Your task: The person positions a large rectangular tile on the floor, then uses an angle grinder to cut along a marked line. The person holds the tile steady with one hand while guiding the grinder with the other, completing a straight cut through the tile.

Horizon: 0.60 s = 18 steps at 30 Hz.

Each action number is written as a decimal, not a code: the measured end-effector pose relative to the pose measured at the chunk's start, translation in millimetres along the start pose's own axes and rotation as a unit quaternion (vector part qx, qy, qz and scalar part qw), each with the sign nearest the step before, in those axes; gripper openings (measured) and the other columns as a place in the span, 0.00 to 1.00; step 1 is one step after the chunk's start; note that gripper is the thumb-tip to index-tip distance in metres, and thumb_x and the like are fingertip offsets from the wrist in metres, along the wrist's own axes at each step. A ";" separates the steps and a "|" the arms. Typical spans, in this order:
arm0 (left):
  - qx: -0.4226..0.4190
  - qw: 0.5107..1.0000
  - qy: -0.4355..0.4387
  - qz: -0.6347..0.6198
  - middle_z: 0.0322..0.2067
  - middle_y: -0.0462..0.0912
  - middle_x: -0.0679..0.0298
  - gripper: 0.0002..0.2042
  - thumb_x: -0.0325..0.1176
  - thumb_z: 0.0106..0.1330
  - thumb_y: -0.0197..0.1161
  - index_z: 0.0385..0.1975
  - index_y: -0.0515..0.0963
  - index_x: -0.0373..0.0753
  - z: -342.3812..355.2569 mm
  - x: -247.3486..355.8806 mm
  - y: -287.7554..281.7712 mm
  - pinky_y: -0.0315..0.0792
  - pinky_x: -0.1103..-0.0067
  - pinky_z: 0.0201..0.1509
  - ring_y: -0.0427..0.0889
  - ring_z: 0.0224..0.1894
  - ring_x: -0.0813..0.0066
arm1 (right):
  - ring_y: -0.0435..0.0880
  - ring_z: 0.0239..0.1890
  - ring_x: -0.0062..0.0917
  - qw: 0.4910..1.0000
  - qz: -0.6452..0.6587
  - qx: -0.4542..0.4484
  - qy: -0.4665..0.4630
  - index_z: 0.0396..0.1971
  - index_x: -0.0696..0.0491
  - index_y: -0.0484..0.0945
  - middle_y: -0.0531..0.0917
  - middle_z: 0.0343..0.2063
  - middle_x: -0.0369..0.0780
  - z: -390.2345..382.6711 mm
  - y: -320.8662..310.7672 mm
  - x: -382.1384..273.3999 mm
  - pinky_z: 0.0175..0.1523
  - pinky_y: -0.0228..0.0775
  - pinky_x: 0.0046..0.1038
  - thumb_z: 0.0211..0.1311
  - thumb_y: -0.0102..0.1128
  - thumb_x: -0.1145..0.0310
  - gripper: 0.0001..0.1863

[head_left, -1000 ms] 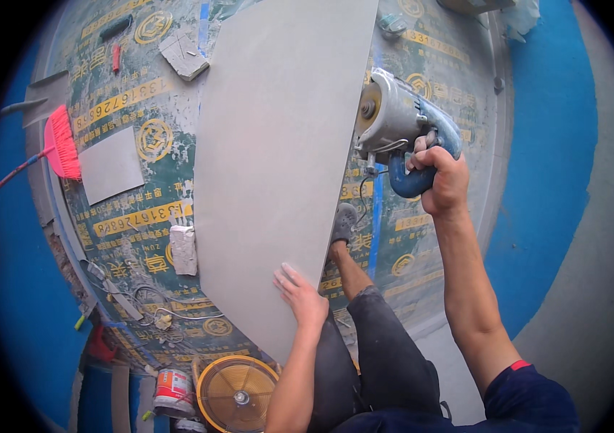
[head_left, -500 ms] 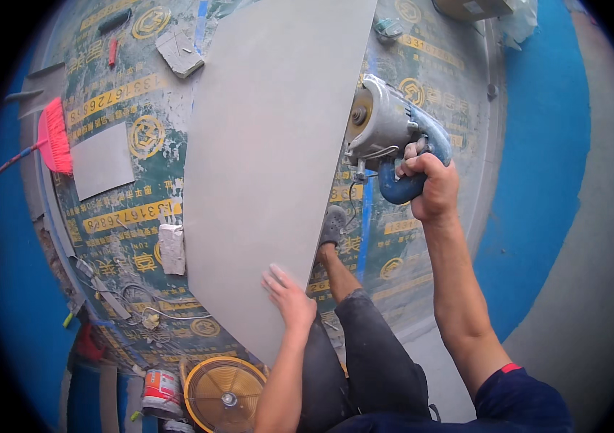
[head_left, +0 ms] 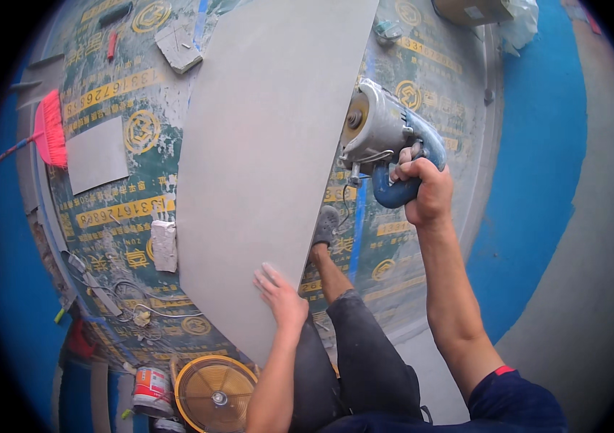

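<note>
A long, pale grey tile slab (head_left: 256,137) stretches from the top of the view down to my legs. My right hand (head_left: 428,191) is wrapped round the blue loop handle of a handheld tile saw (head_left: 386,130). Its silver guard and round yellowish blade disc sit at the slab's right edge; whether the blade touches the edge I cannot tell. My left hand (head_left: 282,297) lies flat on the slab near its lower right edge, fingers spread and holding nothing. A power cord hangs below the saw, close to my shoe (head_left: 326,224).
Left of the slab lie a grey tile offcut (head_left: 98,155), broken pieces (head_left: 165,245) and a pink broom (head_left: 51,130). Loose cables (head_left: 141,307), a paint can (head_left: 152,390) and a yellow round fan (head_left: 215,393) are at lower left. A cardboard box (head_left: 471,10) stands at top right.
The whole view has shifted slightly, so things sit a little further left. My right hand still grips the saw at the slab's edge, and my left hand stays on the slab.
</note>
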<state>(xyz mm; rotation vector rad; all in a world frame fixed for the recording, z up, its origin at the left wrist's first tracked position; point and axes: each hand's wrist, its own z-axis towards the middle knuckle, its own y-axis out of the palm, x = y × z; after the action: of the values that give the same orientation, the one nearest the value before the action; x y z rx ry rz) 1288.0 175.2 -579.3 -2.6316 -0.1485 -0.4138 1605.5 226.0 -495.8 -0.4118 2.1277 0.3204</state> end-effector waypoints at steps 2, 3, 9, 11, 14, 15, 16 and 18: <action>-0.005 1.000 -0.006 -0.002 0.68 0.40 0.29 0.50 0.17 0.50 0.65 0.70 0.37 0.24 -0.3 1.9 -1.8 0.46 0.51 0.74 0.42 0.71 0.27 | 0.70 0.22 0.22 1.000 0.000 0.001 0.002 0.26 0.54 0.70 0.73 0.21 0.36 -0.5 -0.2 0.0 0.32 0.66 0.26 0.45 0.52 0.83 0.08; -0.006 1.000 -0.007 -0.003 0.68 0.40 0.29 0.50 0.17 0.50 0.64 0.70 0.37 0.24 0.0 2.3 -2.6 0.46 0.51 0.74 0.41 0.71 0.27 | 0.70 0.22 0.22 1.000 0.000 0.001 0.003 0.26 0.54 0.70 0.73 0.21 0.36 -0.7 0.1 0.3 0.32 0.66 0.26 0.45 0.52 0.83 0.08; 0.003 1.000 -0.004 -0.009 0.68 0.40 0.29 0.48 0.15 0.50 0.61 0.70 0.37 0.24 1.7 1.7 -1.9 0.46 0.50 0.74 0.41 0.71 0.26 | 0.70 0.22 0.22 1.000 -0.006 -0.008 0.000 0.26 0.54 0.70 0.73 0.22 0.36 -1.4 -0.1 1.5 0.32 0.66 0.27 0.45 0.53 0.83 0.08; 0.007 1.000 0.000 -0.008 0.68 0.40 0.29 0.48 0.15 0.50 0.60 0.70 0.37 0.24 2.1 0.4 -0.1 0.46 0.50 0.74 0.41 0.71 0.26 | 0.70 0.22 0.22 1.000 -0.006 -0.009 0.002 0.26 0.54 0.70 0.73 0.22 0.35 -1.6 -0.3 1.5 0.32 0.66 0.27 0.45 0.53 0.82 0.08; 0.000 1.000 -0.003 -0.005 0.68 0.39 0.29 0.49 0.15 0.49 0.61 0.70 0.36 0.24 2.3 1.1 -0.3 0.46 0.50 0.74 0.41 0.71 0.27 | 0.68 0.22 0.21 1.000 -0.010 -0.004 0.008 0.26 0.53 0.69 0.72 0.22 0.35 -2.8 1.5 0.6 0.33 0.66 0.27 0.46 0.52 0.82 0.08; -0.003 1.000 -0.005 -0.007 0.68 0.39 0.29 0.50 0.15 0.49 0.62 0.70 0.36 0.24 2.3 2.0 -0.7 0.46 0.50 0.74 0.41 0.71 0.27 | 0.66 0.22 0.21 1.000 -0.016 -0.005 0.011 0.26 0.53 0.68 0.71 0.23 0.35 -3.6 2.3 -0.2 0.34 0.65 0.28 0.46 0.51 0.82 0.08; -0.007 1.000 -0.006 -0.009 0.68 0.39 0.29 0.50 0.16 0.48 0.62 0.70 0.36 0.24 2.6 2.9 -0.9 0.46 0.50 0.74 0.41 0.72 0.27 | 0.64 0.22 0.21 1.000 -0.023 -0.005 0.013 0.27 0.52 0.67 0.70 0.23 0.34 -4.2 2.5 -0.7 0.35 0.64 0.28 0.46 0.51 0.82 0.08; -0.008 1.000 -0.007 -0.010 0.68 0.39 0.29 0.51 0.16 0.48 0.63 0.70 0.36 0.24 2.7 3.0 -1.4 0.46 0.50 0.74 0.41 0.72 0.27 | 0.63 0.22 0.20 1.000 -0.023 -0.005 0.014 0.26 0.52 0.67 0.69 0.23 0.34 -5.0 2.9 -0.2 0.35 0.64 0.28 0.46 0.51 0.82 0.09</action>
<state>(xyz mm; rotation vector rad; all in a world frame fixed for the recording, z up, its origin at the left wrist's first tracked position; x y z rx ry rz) 1291.3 177.8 -580.1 -2.6513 -0.1774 -0.4048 1600.7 226.8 -492.7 -0.4727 2.1408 0.2997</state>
